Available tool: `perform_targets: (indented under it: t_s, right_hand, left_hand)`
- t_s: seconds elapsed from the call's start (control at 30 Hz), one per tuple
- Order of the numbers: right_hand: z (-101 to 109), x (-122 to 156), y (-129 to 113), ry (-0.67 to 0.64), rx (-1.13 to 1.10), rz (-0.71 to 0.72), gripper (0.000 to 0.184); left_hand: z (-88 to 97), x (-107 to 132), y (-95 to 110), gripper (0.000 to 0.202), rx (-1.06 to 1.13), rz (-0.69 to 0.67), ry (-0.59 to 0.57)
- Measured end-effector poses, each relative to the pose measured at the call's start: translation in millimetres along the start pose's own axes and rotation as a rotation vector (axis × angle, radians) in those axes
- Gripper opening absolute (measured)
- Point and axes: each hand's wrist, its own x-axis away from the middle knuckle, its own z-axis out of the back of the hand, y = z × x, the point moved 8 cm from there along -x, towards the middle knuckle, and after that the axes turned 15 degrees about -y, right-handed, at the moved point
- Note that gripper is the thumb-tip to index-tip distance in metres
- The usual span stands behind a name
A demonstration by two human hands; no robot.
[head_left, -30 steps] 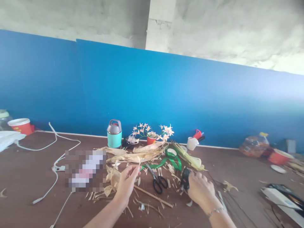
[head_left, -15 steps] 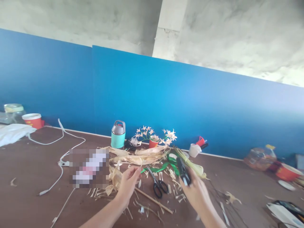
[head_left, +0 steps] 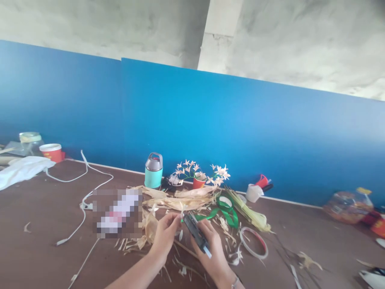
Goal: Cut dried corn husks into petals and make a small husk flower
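My left hand (head_left: 165,235) is closed, pinching a small pale husk flower (head_left: 183,208) between thumb and fingertips. My right hand (head_left: 212,245) is wrapped round a black glue gun (head_left: 194,229), with a pale stick jutting from its rear. The gun's front end points at the flower and is close to it; whether they touch I cannot tell. Dried corn husks (head_left: 183,200) lie just beyond both hands. A green tape roll (head_left: 225,202) trails a loose strip behind my right hand. A thin wooden stick (head_left: 185,249) lies below, partly covered.
Finished husk flowers (head_left: 221,172) stand in an orange cup (head_left: 198,182) near the blue partition (head_left: 192,116). Around them are a turquoise flask (head_left: 153,176), a bundle of pale green stalks (head_left: 249,212), a ring of tape (head_left: 254,243) and a white cable (head_left: 81,212).
My right hand has brought the glue gun leftward to the flower in my left hand. It now covers the scissors, and the tape ring has come into sight. The view has shifted slightly.
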Motion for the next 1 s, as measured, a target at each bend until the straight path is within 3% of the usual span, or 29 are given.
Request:
perform_targets:
  t_s: [1.0]
  right_hand:
    - [1.2, -0.3, -3.3, -0.024, -0.008, -0.031, 0.013]
  left_hand:
    - [-1.0, 0.8, 1.0, 0.034, -0.067, 0.001, 0.003]
